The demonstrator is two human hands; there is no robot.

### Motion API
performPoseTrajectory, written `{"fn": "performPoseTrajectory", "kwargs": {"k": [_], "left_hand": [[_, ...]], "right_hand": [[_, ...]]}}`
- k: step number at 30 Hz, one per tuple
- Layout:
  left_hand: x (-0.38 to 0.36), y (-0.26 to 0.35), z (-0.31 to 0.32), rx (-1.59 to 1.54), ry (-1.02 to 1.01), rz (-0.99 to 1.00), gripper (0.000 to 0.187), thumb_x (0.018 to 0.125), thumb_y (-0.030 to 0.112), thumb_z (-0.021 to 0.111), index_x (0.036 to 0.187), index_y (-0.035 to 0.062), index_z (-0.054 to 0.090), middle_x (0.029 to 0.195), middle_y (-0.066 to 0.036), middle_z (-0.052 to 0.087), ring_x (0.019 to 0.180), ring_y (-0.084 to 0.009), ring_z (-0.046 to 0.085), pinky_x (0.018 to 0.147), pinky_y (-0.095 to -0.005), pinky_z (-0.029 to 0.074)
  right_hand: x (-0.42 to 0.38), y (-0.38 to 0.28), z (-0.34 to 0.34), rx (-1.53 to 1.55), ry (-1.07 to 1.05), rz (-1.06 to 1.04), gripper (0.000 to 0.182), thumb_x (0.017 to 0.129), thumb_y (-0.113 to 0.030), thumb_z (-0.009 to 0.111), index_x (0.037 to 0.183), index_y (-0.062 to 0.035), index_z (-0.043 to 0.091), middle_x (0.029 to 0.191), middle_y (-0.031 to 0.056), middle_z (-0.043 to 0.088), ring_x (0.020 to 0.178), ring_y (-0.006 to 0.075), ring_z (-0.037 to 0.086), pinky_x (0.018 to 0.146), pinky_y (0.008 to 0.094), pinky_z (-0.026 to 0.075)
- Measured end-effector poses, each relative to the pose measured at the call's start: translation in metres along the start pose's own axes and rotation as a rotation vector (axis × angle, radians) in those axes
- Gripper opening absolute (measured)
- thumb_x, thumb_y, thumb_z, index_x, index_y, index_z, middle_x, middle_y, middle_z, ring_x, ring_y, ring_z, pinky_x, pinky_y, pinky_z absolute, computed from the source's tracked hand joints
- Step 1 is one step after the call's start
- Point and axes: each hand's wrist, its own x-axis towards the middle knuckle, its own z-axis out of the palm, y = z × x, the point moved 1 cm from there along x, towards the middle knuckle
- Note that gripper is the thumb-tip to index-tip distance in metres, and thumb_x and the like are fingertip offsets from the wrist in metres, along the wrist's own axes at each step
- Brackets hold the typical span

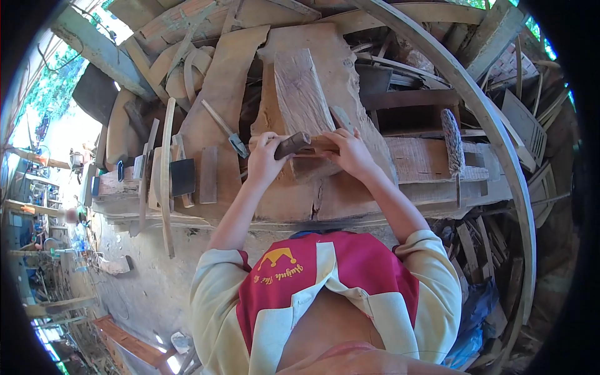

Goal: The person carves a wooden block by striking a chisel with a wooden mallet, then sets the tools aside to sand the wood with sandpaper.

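My left hand [265, 160] is closed on a short dark wooden piece [292, 145], its blunt end pointing up and to the right. A lighter brown wooden piece [322, 144] lies beside it, and my right hand [350, 153] grips that one, thumb toward the middle. Both hands are close together over the near end of a thick rough-grained plank [302, 87]. Whether the two held pieces are joined, I cannot tell. A hammer-like tool with a pale handle [217, 120] rests left of my left hand. Just beyond my right hand lies a small greyish piece [340, 116].
Wide wooden slabs form the bench [275, 200]. A brush with thick bristles [452, 142] stands at the right, near a long curved wooden strip [494, 119]. A dark square paddle [183, 177] and thin strips lie left. Wood scraps [481, 250] crowd the right side.
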Motion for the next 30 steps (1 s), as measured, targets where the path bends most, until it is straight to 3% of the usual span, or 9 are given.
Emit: {"fn": "performPoseTrajectory", "kwargs": {"k": [4,9,11,16,19,21,25,27,30], "left_hand": [[0.001,-0.002,-0.017,-0.315,-0.067,-0.21,0.033,0.066,0.02,0.075,0.09,0.0059,0.057,0.079,-0.003,0.056,0.074,-0.0144,0.056,0.067,-0.0268,0.044],[0.02,0.013,-0.055,-0.612,0.254,-0.168,0.024,0.074,0.014,0.069,0.085,0.004,0.05,0.072,0.0,0.053,0.066,-0.011,0.051,0.063,-0.0242,0.041],[0.032,0.013,-0.065,-1.005,0.385,-0.121,0.021,0.076,0.01,0.067,0.087,0.0037,0.05,0.072,0.0,0.053,0.063,-0.0099,0.051,0.059,-0.0234,0.041],[0.056,0.022,-0.073,-1.292,0.472,-0.017,0.016,0.079,0.002,0.06,0.087,0.0038,0.047,0.072,-0.003,0.049,0.062,-0.0118,0.048,0.058,-0.0242,0.039],[0.062,0.026,-0.065,-1.352,0.49,0.027,0.017,0.079,0.002,0.061,0.087,0.0043,0.047,0.072,-0.002,0.048,0.063,-0.0118,0.049,0.059,-0.0241,0.039],[0.063,0.03,-0.059,-1.359,0.491,0.039,0.016,0.079,0.002,0.06,0.087,0.0049,0.047,0.072,-0.003,0.049,0.064,-0.0118,0.049,0.059,-0.0243,0.038],[0.067,0.035,-0.049,-1.375,0.43,0.027,0.016,0.078,0.003,0.061,0.088,0.0055,0.048,0.072,-0.003,0.05,0.064,-0.0117,0.049,0.06,-0.0244,0.038],[0.07,0.035,-0.043,-1.321,0.417,0.033,0.018,0.081,0.007,0.061,0.093,0.0049,0.047,0.076,-0.003,0.049,0.067,-0.0145,0.047,0.064,-0.0279,0.039],[0.074,0.038,-0.036,-1.348,0.389,0.03,0.019,0.08,0.007,0.061,0.092,0.0049,0.047,0.075,-0.003,0.049,0.067,-0.0143,0.047,0.065,-0.0278,0.039]], "right_hand": [[-0.006,0.012,0.001,-0.108,0.079,-0.113,0.046,0.07,-0.02,0.066,0.113,-0.0101,0.053,0.1,0.0098,0.057,0.096,0.0287,0.053,0.093,0.0512,0.032],[-0.011,0.023,-0.006,0.129,0.087,-0.067,0.041,0.07,-0.014,0.066,0.11,-0.0077,0.055,0.104,0.0105,0.055,0.097,0.0299,0.052,0.084,0.0344,0.042],[-0.014,0.022,-0.006,0.128,0.102,-0.046,0.044,0.071,-0.015,0.066,0.112,-0.0079,0.054,0.105,0.0113,0.055,0.097,0.0303,0.052,0.084,0.0354,0.042],[-0.019,0.017,-0.015,0.147,0.235,-0.032,0.054,0.07,-0.02,0.069,0.119,-0.0081,0.048,0.104,0.0137,0.054,0.095,0.0318,0.051,0.083,0.0366,0.042],[-0.03,0.001,-0.041,0.097,0.23,0.007,0.062,0.068,-0.022,0.072,0.122,-0.0086,0.044,0.088,0.0092,0.055,0.083,0.0238,0.055,0.073,0.0317,0.044],[-0.045,-0.029,-0.073,0.519,-0.003,0.072,0.065,0.066,-0.025,0.075,0.122,-0.0075,0.045,0.073,0.0033,0.052,0.066,0.0123,0.052,0.059,0.0241,0.042],[-0.086,-0.09,-0.144,1.127,-0.17,-0.388,0.077,0.057,-0.037,0.08,0.113,0.0037,0.047,0.067,0.0,0.05,0.049,0.0055,0.044,0.045,0.0197,0.036],[-0.074,-0.127,-0.165,1.257,-0.433,-0.826,0.055,0.063,-0.042,0.075,0.099,-0.0049,0.057,0.059,0.0003,0.047,0.041,0.0103,0.039,0.039,0.0231,0.025],[-0.064,-0.161,-0.195,1.242,-0.569,-0.871,0.03,0.076,-0.029,0.067,0.095,-0.0067,0.06,0.063,0.0042,0.049,0.04,0.0105,0.041,0.038,0.0229,0.026]]}}
